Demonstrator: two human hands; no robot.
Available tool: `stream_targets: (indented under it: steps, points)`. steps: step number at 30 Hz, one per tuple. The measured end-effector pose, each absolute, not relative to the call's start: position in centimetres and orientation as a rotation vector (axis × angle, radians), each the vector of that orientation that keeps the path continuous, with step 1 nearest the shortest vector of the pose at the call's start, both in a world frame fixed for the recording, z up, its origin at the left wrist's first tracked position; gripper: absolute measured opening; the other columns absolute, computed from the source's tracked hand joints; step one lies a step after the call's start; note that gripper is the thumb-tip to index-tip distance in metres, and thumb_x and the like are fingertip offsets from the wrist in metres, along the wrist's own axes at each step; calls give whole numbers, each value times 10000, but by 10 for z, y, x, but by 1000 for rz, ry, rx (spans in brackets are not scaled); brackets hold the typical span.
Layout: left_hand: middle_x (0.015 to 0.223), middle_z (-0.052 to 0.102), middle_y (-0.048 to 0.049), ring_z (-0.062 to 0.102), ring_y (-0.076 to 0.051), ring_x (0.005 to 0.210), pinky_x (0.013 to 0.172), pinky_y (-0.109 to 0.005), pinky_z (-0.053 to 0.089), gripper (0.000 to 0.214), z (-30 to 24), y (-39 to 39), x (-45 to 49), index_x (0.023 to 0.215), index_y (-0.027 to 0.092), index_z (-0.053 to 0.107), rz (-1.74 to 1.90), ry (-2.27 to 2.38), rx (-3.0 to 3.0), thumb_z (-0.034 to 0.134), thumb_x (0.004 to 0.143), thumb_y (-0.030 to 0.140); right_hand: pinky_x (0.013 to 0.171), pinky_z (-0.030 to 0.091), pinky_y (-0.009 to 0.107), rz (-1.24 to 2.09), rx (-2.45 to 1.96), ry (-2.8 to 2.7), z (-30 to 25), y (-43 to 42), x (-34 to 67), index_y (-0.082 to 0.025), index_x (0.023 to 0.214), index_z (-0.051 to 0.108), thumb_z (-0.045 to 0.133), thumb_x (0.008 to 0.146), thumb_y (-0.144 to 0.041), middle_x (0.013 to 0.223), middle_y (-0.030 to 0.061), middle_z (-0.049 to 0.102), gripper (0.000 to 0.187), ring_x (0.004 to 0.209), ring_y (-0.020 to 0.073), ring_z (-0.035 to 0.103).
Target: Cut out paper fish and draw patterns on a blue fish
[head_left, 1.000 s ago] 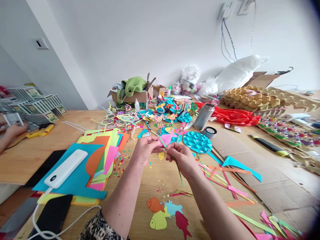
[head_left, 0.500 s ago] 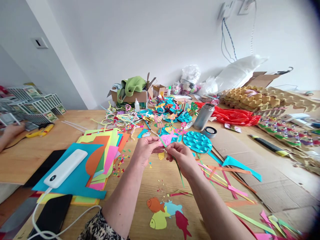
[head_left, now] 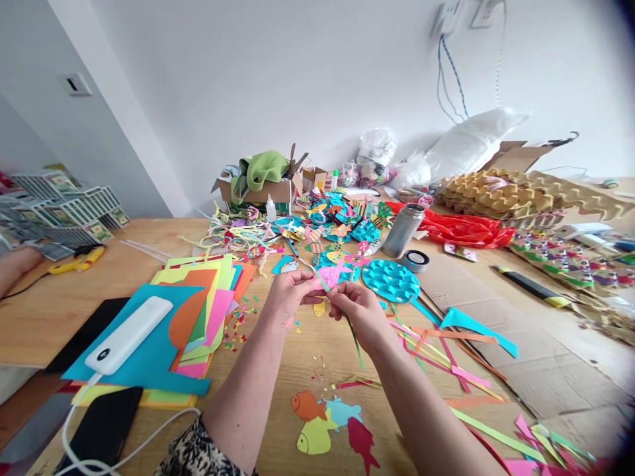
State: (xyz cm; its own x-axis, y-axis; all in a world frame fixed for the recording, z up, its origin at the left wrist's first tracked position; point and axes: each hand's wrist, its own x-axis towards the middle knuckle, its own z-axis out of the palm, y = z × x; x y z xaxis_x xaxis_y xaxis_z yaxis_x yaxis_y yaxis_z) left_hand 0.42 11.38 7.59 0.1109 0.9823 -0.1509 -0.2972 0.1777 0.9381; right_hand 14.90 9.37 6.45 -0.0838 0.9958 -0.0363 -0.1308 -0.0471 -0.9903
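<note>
My left hand (head_left: pixel 288 297) and my right hand (head_left: pixel 358 309) meet above the middle of the wooden table (head_left: pixel 79 291), fingers pinched together. Between them they hold a pink paper fish (head_left: pixel 329 274) and a thin green paper strip (head_left: pixel 355 338) that hangs down from my right hand. A small yellow paper piece (head_left: pixel 320 308) lies on the table just under the hands. Closer to me lie several cut-out paper fish (head_left: pixel 327 423), orange, yellow, blue and red.
Stacked coloured paper (head_left: pixel 198 317) with a white power bank (head_left: pixel 127 334) lies left, a black phone (head_left: pixel 102 430) below it. A teal dimpled disc (head_left: pixel 390 281), steel bottle (head_left: pixel 403 231), tape roll (head_left: pixel 415 260) and paper strips (head_left: pixel 446 357) sit right. Another person's hand (head_left: pixel 14 268) rests far left.
My hands stay in place on the pink fish and strip. The other person's hand at the far left has drawn back toward the table edge.
</note>
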Motion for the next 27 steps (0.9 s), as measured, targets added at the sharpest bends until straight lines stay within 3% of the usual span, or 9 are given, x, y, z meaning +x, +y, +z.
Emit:
stream_targets:
  steps: [11, 19, 27]
  points:
    - [629, 702, -40, 697, -178, 590, 569, -247, 548, 305, 75, 114, 6, 716, 138, 680, 1200, 1028, 870, 848, 544, 325, 513, 369, 263, 1361, -1101, -1157, 65, 93, 149, -194, 648, 577, 724, 676, -395, 496, -12, 574, 251, 484, 121, 495]
    - [645, 685, -22, 661, -144, 615, 592, -230, 528, 249, 71, 116, 8, 689, 144, 698, 1233, 1026, 903, 830, 559, 311, 608, 460, 286, 1423, -1052, -1084, 70, 92, 148, -178, 643, 621, 768, 636, -457, 606, 38, 652, 315, 578, 145, 577]
    - [671, 671, -30, 623, -145, 624, 661, -297, 553, 238, 67, 112, 16, 690, 125, 716, 1172, 955, 942, 806, 589, 320, 585, 447, 282, 1343, -1025, -1085, 66, 95, 148, -192, 707, 672, 806, 591, -469, 636, 9, 638, 329, 577, 140, 548]
